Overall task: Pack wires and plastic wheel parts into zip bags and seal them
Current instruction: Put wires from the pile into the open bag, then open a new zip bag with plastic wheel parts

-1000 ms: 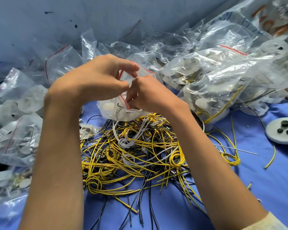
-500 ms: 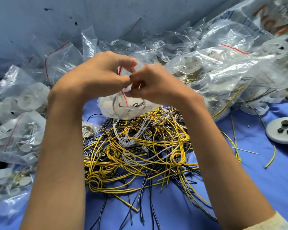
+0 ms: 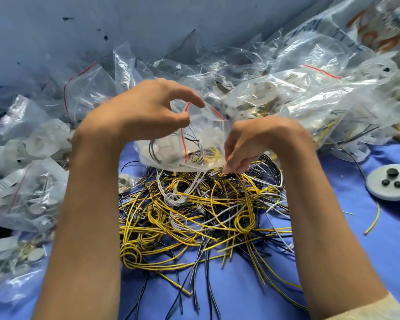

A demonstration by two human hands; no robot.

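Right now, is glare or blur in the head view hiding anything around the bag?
Head view: soft, even light; glare streaks on the clear bag heap; the held zip bag and right hand are motion-smeared; wire pile reads sharp; left-edge bags blur out.

Hands: I count two, left hand (image 3: 146,112), right hand (image 3: 252,144).
Held zip bag (image 3: 201,139): one.
Wire heap (image 3: 194,215): one.
Grey disc (image 3: 379,188): one.
Black knobs (image 3: 392,173): three.

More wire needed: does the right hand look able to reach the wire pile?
Likely yes: right hand hangs fingertips-down at the wire pile, nothing between; left hand holds the zip bag beside it.
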